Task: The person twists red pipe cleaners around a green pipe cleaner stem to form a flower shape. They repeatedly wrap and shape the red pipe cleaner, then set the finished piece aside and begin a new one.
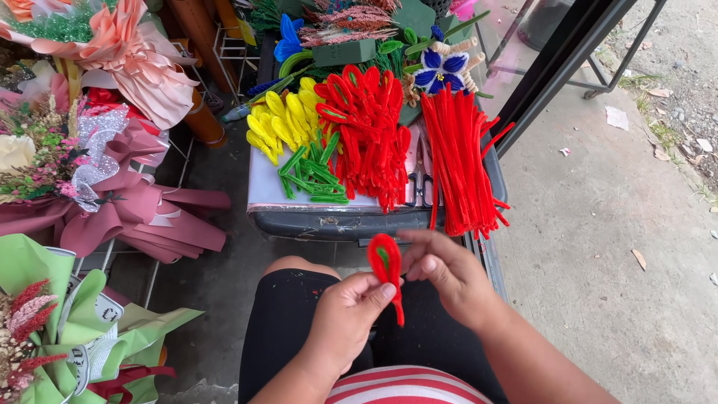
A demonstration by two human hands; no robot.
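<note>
Both hands pinch a red petal loop (385,263) below the cluttered tray (351,222).

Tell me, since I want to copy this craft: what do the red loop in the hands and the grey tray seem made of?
The red loop, pinched by both hands, looks like fuzzy chenille stem: matte, bristly outline, bent like wire. The grey tray seems to be moulded plastic, with a dull, scuffed rim.

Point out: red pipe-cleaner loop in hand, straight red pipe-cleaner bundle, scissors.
red pipe-cleaner loop (385,263), head view, on the loop's red outer band.
straight red pipe-cleaner bundle (458,161), head view, mid-length of the stems.
scissors (420,179), head view, on the metal blades between the red piles.
</note>
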